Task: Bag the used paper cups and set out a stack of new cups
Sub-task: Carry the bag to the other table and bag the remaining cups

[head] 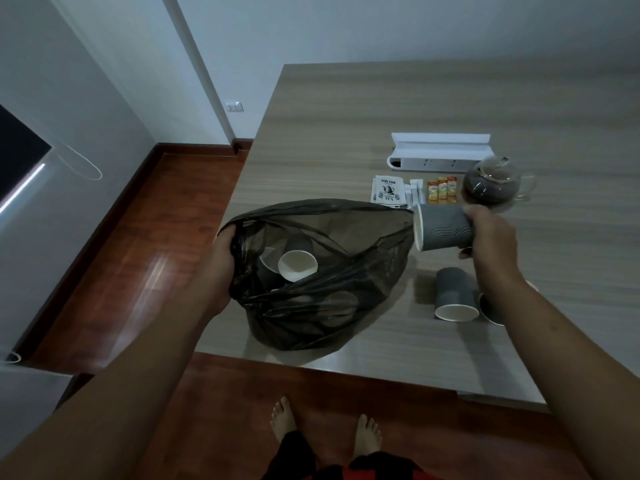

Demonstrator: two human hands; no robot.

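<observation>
A broad table [346,109] with a pale wood-grain laminate top filled most of the view, standing on a glossy reddish wooden floor [131,271]. Near its front left edge sat a thin, crinkled black plastic bag [346,271], its mouth held wide; several grey paper cups lay inside, one [297,265] showing its round white interior. The left hand [223,268] gripped the bag's gathered left rim, fingers curled over the film. The right hand [491,244] held a grey cup [441,227] with a wavy embossed wall, tipped on its side with the white-lined mouth just at the bag's right rim. On the table near the right forearm lay two more grey cups on their sides, one [453,296] with its open mouth toward the camera and another [491,311] partly hidden behind the arm. Farther back stood a long white power strip [440,161], a round glass teapot [493,183] of dark liquid, a white tea packet [388,192], white sachets [415,194] and orange sachets [441,190].
</observation>
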